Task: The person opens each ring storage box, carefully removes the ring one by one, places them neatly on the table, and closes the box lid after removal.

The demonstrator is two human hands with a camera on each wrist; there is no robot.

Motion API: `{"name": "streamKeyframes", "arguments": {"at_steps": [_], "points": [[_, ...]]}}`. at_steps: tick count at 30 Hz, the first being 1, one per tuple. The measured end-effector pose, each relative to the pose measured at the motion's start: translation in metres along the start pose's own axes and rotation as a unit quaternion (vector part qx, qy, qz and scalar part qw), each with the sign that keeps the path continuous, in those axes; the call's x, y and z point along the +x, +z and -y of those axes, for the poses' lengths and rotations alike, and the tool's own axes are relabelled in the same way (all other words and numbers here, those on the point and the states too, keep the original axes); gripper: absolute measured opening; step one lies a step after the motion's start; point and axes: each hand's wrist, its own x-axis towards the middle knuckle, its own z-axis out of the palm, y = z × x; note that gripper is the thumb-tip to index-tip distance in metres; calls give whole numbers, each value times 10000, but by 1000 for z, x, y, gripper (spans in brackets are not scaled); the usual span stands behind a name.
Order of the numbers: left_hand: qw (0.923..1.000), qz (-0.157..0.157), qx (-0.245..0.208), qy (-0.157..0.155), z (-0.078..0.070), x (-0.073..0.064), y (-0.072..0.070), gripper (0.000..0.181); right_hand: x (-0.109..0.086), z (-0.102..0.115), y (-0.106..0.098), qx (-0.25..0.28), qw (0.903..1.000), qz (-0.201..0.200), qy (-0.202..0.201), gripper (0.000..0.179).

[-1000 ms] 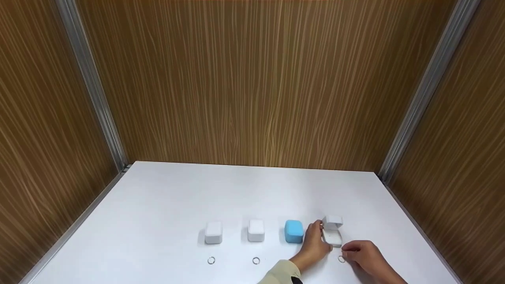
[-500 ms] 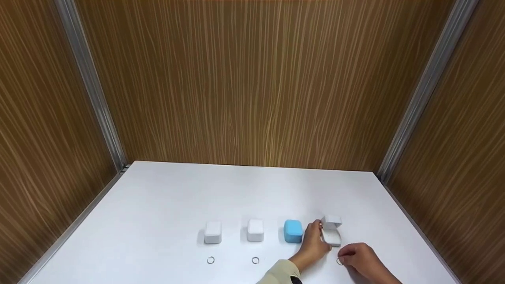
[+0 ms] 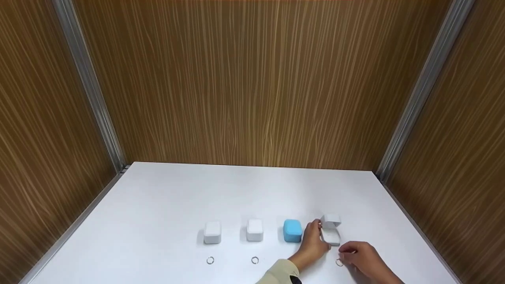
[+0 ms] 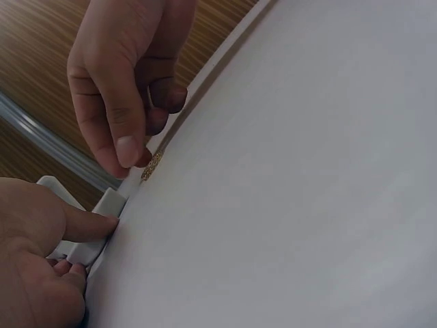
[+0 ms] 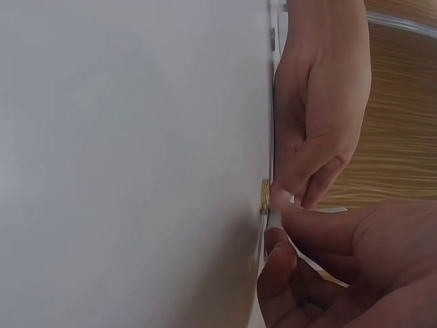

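In the head view my left hand [image 3: 311,247] grips a white ring box [image 3: 330,236] with its lid raised, the fingers behind it and the thumb at its front corner. Just in front of that box lies a gold ring [image 3: 339,262], with my right hand [image 3: 363,258] over it. The right thumb and fingers are bent, their tips right at the ring. Seen from the left wrist, the textured gold ring [image 4: 151,166] sits flat at the table surface beside the right fingertips [image 4: 127,152]. From the right wrist, the thumb and index finger stand apart next to it.
Left of the open-lidded box stand a closed blue box [image 3: 292,230] and two closed white boxes, one in the middle [image 3: 255,230] and one farther left [image 3: 212,232]. Two more rings lie in front of the white ones, one nearer [image 3: 255,260], one farther [image 3: 210,260]. Wood-grain panels [image 3: 252,83] enclose the white table [image 3: 177,197].
My right hand dips to the ring and then lifts slightly off it. The ring has shifted a little toward me. My left hand keeps its hold on the box.
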Motion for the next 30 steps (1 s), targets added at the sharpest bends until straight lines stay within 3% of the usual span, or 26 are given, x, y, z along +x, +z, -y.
{"name": "streamKeyframes", "arguments": {"at_steps": [6, 14, 20, 24, 30], "points": [[9996, 112, -117, -211, -2, 0, -1, 70, 12, 6, -7, -316, 9974, -640, -129, 16], [9999, -30, -136, 22, 0, 0, 0, 67, 29, 13, -19, -94, 9969, -723, -289, 28], [9999, 36, -45, -83, -2, -1, -1, 66, 44, 15, -24, -32, 9950, -951, -293, 39], [9999, 54, -12, -156, -3, -1, 0, 66, 53, 16, -25, 157, 9967, -792, -126, 55], [9996, 120, 57, -263, -1, 0, 0, 66, 68, 14, -21, 461, 9985, -235, 196, 73]]}}
